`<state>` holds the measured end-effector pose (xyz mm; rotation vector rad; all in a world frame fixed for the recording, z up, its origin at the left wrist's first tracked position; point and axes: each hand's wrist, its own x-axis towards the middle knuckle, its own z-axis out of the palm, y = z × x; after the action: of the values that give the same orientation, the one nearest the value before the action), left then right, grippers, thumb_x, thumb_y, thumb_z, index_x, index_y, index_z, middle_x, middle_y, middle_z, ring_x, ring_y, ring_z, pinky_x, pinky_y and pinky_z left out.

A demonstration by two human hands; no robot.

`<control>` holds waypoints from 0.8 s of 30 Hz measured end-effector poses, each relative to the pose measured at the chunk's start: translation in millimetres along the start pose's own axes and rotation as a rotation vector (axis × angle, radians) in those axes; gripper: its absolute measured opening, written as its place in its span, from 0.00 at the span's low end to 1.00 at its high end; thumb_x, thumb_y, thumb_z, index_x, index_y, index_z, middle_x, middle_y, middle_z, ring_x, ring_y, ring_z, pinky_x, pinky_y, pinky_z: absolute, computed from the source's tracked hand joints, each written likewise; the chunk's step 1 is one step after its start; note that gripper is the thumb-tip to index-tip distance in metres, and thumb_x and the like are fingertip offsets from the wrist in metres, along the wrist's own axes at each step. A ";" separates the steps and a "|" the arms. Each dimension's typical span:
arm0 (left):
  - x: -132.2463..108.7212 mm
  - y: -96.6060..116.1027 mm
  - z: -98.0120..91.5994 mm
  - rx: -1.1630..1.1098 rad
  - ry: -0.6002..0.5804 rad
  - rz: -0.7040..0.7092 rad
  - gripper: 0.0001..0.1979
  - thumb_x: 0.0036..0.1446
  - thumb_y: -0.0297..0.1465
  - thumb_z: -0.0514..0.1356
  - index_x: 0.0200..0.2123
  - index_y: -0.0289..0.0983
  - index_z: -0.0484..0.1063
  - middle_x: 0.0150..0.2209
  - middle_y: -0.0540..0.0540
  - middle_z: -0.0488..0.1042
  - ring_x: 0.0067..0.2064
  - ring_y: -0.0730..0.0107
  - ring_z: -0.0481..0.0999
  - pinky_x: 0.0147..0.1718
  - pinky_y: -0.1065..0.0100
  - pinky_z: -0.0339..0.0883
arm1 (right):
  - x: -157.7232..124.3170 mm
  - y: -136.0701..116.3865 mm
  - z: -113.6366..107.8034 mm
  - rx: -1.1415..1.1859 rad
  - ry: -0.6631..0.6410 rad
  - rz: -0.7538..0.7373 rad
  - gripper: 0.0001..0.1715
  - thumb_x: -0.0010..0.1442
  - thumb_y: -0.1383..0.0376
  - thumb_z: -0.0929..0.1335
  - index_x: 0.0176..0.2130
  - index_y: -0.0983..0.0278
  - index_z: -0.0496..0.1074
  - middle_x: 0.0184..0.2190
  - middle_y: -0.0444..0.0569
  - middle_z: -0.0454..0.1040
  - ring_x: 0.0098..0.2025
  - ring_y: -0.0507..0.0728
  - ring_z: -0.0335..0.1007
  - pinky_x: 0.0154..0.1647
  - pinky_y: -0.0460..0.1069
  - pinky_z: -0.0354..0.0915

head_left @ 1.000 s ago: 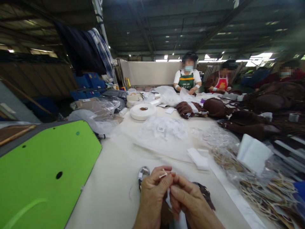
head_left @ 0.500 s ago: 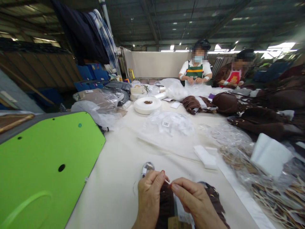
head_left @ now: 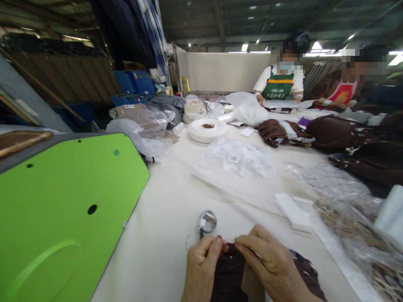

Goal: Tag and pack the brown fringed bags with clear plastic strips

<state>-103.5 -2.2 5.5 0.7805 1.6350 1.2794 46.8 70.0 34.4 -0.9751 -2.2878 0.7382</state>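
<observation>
My left hand [head_left: 204, 264] pinches one end of a thin white cord [head_left: 229, 241] between thumb and forefinger. The fingertips of my right hand [head_left: 270, 262] are closed on its other end, a short way off. Beneath both hands lies a dark brown fringed article [head_left: 229, 272], much of it hidden by my hands. A brown flap or tag [head_left: 252, 285] hangs by the right palm. Just beyond the left hand is a shiny round silvery object [head_left: 208, 221] bearing a white label; its kind is unclear.
A green panel [head_left: 72, 209] rises on the left. Ahead are a white tape roll [head_left: 208, 131], clear plastic bags with a barcode label [head_left: 233, 159] and white foam pieces [head_left: 292, 214]. Brown bags [head_left: 330, 132] and wrapped cords [head_left: 340, 222] fill the right. Two people stand across the table.
The view has turned left and tilted down slightly. My hands have moved slightly apart, the cord still between them. More of the silvery object shows. Across the table, one person now spreads a white sheet.
</observation>
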 end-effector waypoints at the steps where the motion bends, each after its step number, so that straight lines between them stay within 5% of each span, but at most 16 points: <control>1: 4.9 -0.4 -8.4 0.026 0.057 0.017 0.20 0.54 0.46 0.54 0.28 0.35 0.75 0.26 0.47 0.75 0.32 0.64 0.73 0.33 0.69 0.64 | 6.4 0.8 -5.3 -0.029 0.021 -0.029 0.11 0.62 0.63 0.63 0.33 0.60 0.74 0.23 0.43 0.64 0.25 0.50 0.65 0.25 0.43 0.60; 4: 20.1 -1.4 -31.5 0.225 0.257 0.145 0.14 0.51 0.41 0.56 0.30 0.37 0.75 0.30 0.46 0.76 0.34 0.63 0.73 0.34 0.67 0.65 | 25.8 2.5 -17.9 -0.088 0.078 -0.075 0.08 0.61 0.64 0.64 0.35 0.61 0.73 0.24 0.43 0.65 0.26 0.50 0.65 0.26 0.44 0.62; 8: 27.9 -9.2 -41.4 0.442 0.182 0.324 0.09 0.49 0.33 0.53 0.29 0.39 0.73 0.31 0.46 0.74 0.35 0.64 0.72 0.36 0.65 0.65 | 39.3 3.6 -7.3 -0.068 0.019 -0.088 0.10 0.62 0.65 0.63 0.33 0.62 0.73 0.24 0.44 0.65 0.26 0.50 0.65 0.26 0.44 0.61; 14: 29.8 -19.4 -32.7 0.287 0.076 -0.191 0.11 0.51 0.39 0.53 0.32 0.38 0.63 0.24 0.49 0.72 0.21 0.69 0.69 0.20 0.69 0.61 | 39.1 8.0 30.0 0.013 -0.222 0.015 0.11 0.62 0.67 0.63 0.31 0.62 0.72 0.26 0.44 0.66 0.29 0.51 0.65 0.29 0.45 0.60; 19: 44.8 -15.6 -26.2 0.259 0.055 -0.211 0.13 0.44 0.31 0.60 0.35 0.36 0.64 0.26 0.48 0.74 0.27 0.69 0.72 0.27 0.70 0.62 | 42.6 9.1 39.7 0.022 -0.368 0.088 0.10 0.61 0.67 0.63 0.31 0.60 0.73 0.27 0.44 0.68 0.30 0.52 0.66 0.31 0.47 0.58; 24: 52.7 -14.8 -29.9 0.079 -0.065 -0.286 0.11 0.46 0.34 0.57 0.32 0.34 0.65 0.20 0.53 0.68 0.17 0.78 0.60 0.16 0.74 0.52 | 46.4 7.5 42.3 0.039 -0.427 0.047 0.10 0.60 0.70 0.64 0.31 0.61 0.73 0.27 0.44 0.69 0.31 0.51 0.66 0.31 0.46 0.56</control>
<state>-151.5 28.1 -20.5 0.6029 1.6841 0.9841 -5.0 98.4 11.8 -0.9248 -2.6043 1.0944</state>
